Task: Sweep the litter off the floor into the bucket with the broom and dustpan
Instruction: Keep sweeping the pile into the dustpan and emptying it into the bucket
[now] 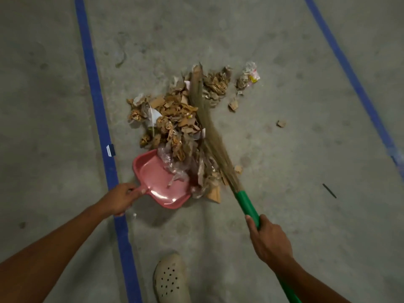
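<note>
A heap of litter point(172, 119), crumpled brown paper, card scraps and clear plastic, lies on the concrete floor. A pink dustpan point(153, 178) rests on the floor at the heap's near edge, with some plastic and paper lying over its mouth. My left hand point(121, 199) grips the dustpan's handle. A grass broom point(207, 127) with a green handle point(248, 204) lies slanted across the right side of the heap. My right hand point(267, 239) grips that green handle. No bucket is in view.
Blue tape lines point(98, 110) run along the floor on the left and on the right point(349, 68). Stray scraps point(248, 76) lie right of the heap, and a small dark stick point(329, 190) further right. My pale clog point(171, 278) stands near the bottom edge.
</note>
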Demonstrator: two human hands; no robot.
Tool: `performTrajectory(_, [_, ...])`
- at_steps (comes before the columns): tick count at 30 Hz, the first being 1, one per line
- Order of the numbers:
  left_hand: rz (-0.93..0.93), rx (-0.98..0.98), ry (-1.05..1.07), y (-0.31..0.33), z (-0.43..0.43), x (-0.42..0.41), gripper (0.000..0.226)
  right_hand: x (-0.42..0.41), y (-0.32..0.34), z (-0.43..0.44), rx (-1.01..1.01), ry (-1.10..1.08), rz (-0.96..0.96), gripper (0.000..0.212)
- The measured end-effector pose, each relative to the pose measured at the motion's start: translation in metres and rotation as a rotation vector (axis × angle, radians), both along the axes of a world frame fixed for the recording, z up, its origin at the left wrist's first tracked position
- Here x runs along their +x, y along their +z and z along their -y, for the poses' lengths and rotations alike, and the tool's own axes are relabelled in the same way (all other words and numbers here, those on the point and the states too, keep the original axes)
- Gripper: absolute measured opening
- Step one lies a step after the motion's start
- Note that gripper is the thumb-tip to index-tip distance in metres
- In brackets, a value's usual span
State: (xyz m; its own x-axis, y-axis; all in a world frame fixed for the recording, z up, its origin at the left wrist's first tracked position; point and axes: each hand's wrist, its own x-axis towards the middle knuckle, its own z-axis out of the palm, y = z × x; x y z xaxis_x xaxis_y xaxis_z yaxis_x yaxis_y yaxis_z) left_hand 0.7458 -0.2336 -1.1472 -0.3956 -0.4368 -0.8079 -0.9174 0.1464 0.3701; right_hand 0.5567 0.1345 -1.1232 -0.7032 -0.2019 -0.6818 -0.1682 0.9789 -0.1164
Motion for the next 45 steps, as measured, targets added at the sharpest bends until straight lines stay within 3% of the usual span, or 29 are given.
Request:
performTrajectory(5, [0.056, -0.046, 0.018, 0.001, 0.027, 0.023, 0.062, -0.039, 0.0, 0.003, 0.013, -0.079, -0.054, 0.052])
performTrajectory(10, [0.028, -0.108, -0.01, -0.014, 0.046, -0.001, 0.06, -0.058, -0.036, 0.06, -0.01, -0.114, 0.008, 0.055])
performTrajectory(14, [0.01, -0.15, -0.101, -0.028, 0.041, -0.042, 0.062, -0.037, -0.048, 0.105, -0.076, -0.043, 0.094, 0.058])
performTrajectory(23, [-0.153, -0.143, -0.006, -0.032, -0.001, -0.068, 0.063, -0.005, -0.016, 0.101, -0.097, 0.147, 0.091, 0.056])
performTrajectory(32, [-0.181, -0.177, 0.04, 0.034, -0.045, -0.06, 0.063, -0.03, 0.054, 0.05, -0.076, 0.174, 0.03, 0.052])
performTrajectory(35, [-0.194, -0.2, 0.028, 0.064, -0.061, -0.062, 0.053, -0.038, 0.087, 0.035, -0.07, 0.178, -0.013, 0.052])
performTrajectory(39, [-0.221, -0.227, 0.04, 0.115, -0.088, -0.064, 0.04, -0.045, 0.136, 0.008, -0.091, 0.199, -0.046, 0.056])
performTrajectory(45, [-0.283, -0.176, 0.123, 0.202, -0.143, -0.052, 0.044, -0.043, 0.22, -0.051, -0.117, 0.201, -0.073, 0.051])
